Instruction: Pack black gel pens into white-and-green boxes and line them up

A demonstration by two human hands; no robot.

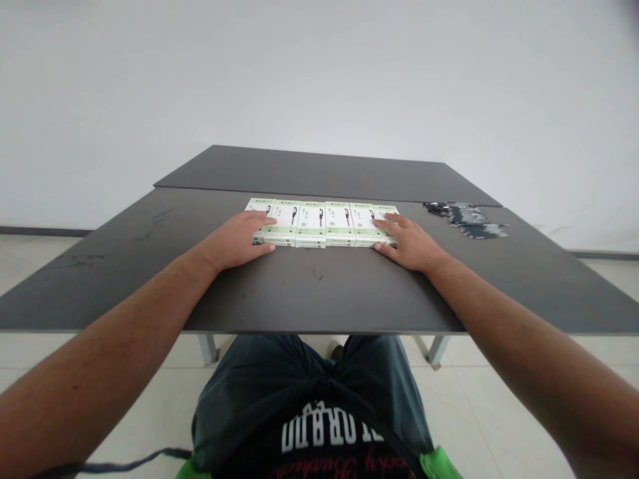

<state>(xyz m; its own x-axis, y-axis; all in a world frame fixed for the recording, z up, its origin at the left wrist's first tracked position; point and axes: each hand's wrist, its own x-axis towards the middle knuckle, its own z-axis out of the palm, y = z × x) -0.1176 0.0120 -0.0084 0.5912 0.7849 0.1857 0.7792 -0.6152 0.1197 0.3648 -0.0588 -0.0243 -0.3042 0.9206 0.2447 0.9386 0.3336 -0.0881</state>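
A row of several flat white and light-green cartons (312, 223) lies side by side on the dark table. Each shows a small picture of a slim black item, and their front ends are nearly in line. My left hand (242, 238) grips the left end of the row, with fingers over the top and the thumb at the front edge. At the opposite end, my right hand (407, 241) holds the last carton in the same way. Both hands partly cover the end cartons.
To the right of the cartons lies a loose pile of slim black and clear pen-like items (466, 219). The dark tabletop (319, 293) has a second panel (324, 173) behind it, by a pale wall. Its front edge is close to my legs.
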